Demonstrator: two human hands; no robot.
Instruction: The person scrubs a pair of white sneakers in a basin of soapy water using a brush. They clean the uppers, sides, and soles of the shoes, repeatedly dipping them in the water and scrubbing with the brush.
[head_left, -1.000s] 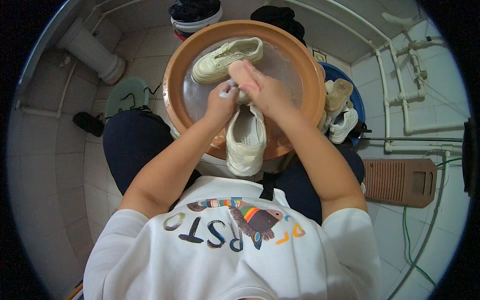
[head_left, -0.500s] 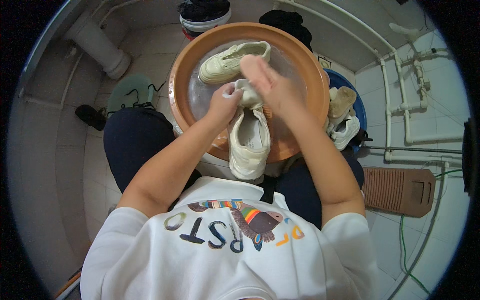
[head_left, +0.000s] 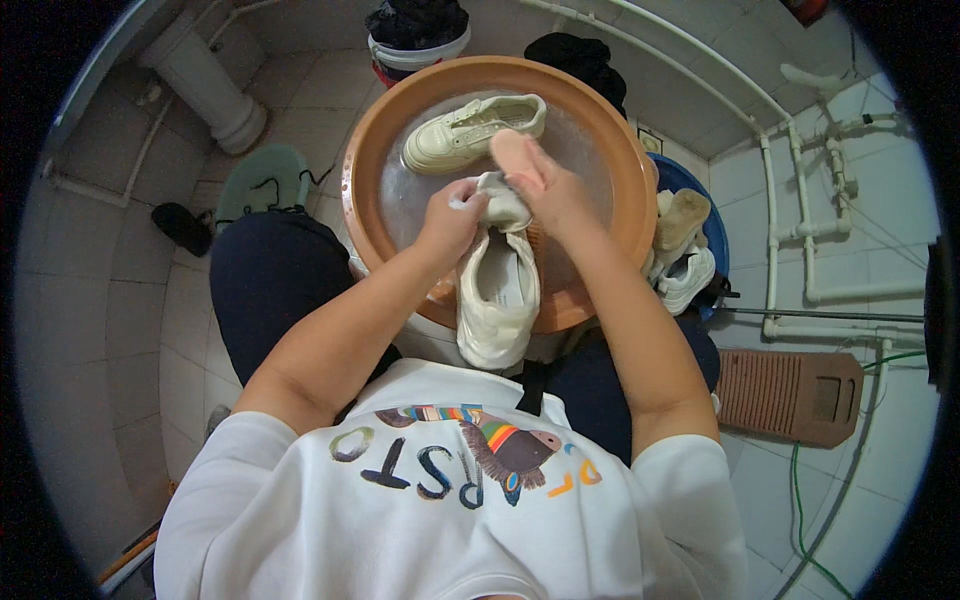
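The left hand [head_left: 452,212] was closed on the tongue [head_left: 506,206] of the near shoe [head_left: 497,335], pinching it at its left edge; white foam showed on that hand. The right hand [head_left: 560,205] grasped a pink oval tool [head_left: 513,156], probably a brush, just beyond the tongue; its working face was hidden, so contact could not be confirmed.

The near shoe lay heel-near, its opening upward, across the near rim of the orange basin [head_left: 634,200]. Its support beneath was not visible.

The step in hand was judged to be scrubbing the tongue. The next move called for a firm left pinch, the tongue spread flat, and the tool applied along its surface; a loose pinch could have let the tongue fold.

Farther out, the far shoe [head_left: 448,142] lay inside the basin, apart from the near shoe. To the right stood a blue tub [head_left: 719,236] with other shoes [head_left: 686,278], and nearer, a brown washboard [head_left: 775,385].
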